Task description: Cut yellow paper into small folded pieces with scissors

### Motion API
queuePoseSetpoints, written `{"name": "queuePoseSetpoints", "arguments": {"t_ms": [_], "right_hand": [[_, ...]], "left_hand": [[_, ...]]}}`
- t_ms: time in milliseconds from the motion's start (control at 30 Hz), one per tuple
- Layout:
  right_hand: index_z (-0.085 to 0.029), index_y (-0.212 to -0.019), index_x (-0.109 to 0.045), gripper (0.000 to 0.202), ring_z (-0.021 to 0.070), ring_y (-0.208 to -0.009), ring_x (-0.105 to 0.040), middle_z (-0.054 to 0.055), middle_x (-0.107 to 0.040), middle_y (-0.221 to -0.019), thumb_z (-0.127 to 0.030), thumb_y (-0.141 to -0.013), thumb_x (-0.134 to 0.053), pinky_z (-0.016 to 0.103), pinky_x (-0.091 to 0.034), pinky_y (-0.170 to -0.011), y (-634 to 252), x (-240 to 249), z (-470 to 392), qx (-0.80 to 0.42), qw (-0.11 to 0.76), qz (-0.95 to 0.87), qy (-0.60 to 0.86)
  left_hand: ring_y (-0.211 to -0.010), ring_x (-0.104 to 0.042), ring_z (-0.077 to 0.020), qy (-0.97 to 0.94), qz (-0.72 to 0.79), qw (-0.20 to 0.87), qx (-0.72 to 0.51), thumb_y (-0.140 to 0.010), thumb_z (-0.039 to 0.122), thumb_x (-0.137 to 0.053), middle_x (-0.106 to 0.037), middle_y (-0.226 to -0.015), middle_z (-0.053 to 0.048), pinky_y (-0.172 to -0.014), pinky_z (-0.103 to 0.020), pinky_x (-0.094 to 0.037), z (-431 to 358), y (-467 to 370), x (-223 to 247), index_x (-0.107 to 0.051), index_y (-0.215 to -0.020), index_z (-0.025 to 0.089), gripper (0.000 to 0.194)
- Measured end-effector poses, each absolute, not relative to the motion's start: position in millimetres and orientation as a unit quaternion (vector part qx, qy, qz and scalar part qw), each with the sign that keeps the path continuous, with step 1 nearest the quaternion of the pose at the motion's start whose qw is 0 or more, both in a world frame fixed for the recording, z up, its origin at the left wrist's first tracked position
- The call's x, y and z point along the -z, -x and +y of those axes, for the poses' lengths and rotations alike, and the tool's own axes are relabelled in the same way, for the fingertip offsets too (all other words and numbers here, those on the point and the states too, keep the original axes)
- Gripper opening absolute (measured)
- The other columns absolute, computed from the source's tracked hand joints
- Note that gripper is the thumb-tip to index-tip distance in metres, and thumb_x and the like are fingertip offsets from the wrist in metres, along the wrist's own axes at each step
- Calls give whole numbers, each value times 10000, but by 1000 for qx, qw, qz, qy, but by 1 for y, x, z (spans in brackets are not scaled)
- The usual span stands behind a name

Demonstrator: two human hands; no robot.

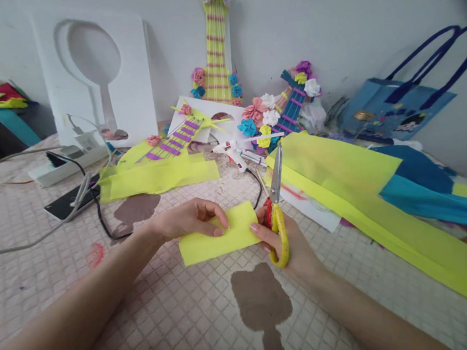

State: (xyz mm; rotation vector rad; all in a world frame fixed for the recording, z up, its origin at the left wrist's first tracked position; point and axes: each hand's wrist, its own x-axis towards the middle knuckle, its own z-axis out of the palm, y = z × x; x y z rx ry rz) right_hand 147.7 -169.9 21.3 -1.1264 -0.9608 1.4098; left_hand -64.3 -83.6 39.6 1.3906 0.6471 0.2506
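A small yellow rectangle of crepe paper (219,241) is held between my two hands, just above the table. My left hand (194,221) has its fingers curled over the top edge, with the thumb on the front face. At the paper's right end, my right hand (293,241) pinches the edge between thumb and fingers. Scissors (278,215) with yellow and red handles hang on that same hand, blades pointing up. Some of the right fingers are hidden behind the handles and the paper.
A hot glue gun (233,154) lies beyond the hands. Long yellow crepe paper (356,195) covers the right side; a yellow strip (158,176) lies left, near a phone (71,200) and power strip (69,161). Decorated paper guitars (217,54) and a blue bag (401,104) stand behind.
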Motion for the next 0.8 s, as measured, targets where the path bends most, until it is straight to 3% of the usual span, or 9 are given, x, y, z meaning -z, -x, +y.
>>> {"name": "queuePoseSetpoints", "arguments": {"t_ms": [233,433,600,800], "right_hand": [[-201,-841,-503,296,36,-483,-364,-70,-488,-699,-282,-680,-738,176,-295,-409,-148,-15,-170,-582,528,-407,466],[-198,-830,-502,286,38,-483,-361,-63,-487,-699,-323,-698,-723,179,-275,-415,-145,-17,-171,-589,521,-408,464],[-204,-876,-514,337,73,-557,-439,-42,-471,-719,-473,-739,-663,211,-371,-513,-149,-22,-173,-610,525,-432,407],[-197,-1003,-542,609,137,-658,-492,15,-497,-777,-736,-741,-433,289,-444,-618,-146,-23,-184,-699,486,-442,284]], "left_hand": [[-556,-519,-43,-627,284,716,-117,-683,253,-733,-619,-666,33,-514,-136,-397,-81,66,-41,-680,-781,154,149],[-647,-554,-74,-681,275,669,-115,-675,260,-738,-669,-784,0,-569,-155,-430,-84,64,-41,-709,-859,172,206],[-530,-525,-44,-642,302,683,-173,-661,212,-749,-651,-657,21,-485,-126,-397,-78,72,-42,-715,-803,167,152],[-525,-581,-56,-507,304,746,-307,-609,170,-777,-660,-630,25,-483,-125,-447,-64,89,-43,-701,-738,163,150]]}}
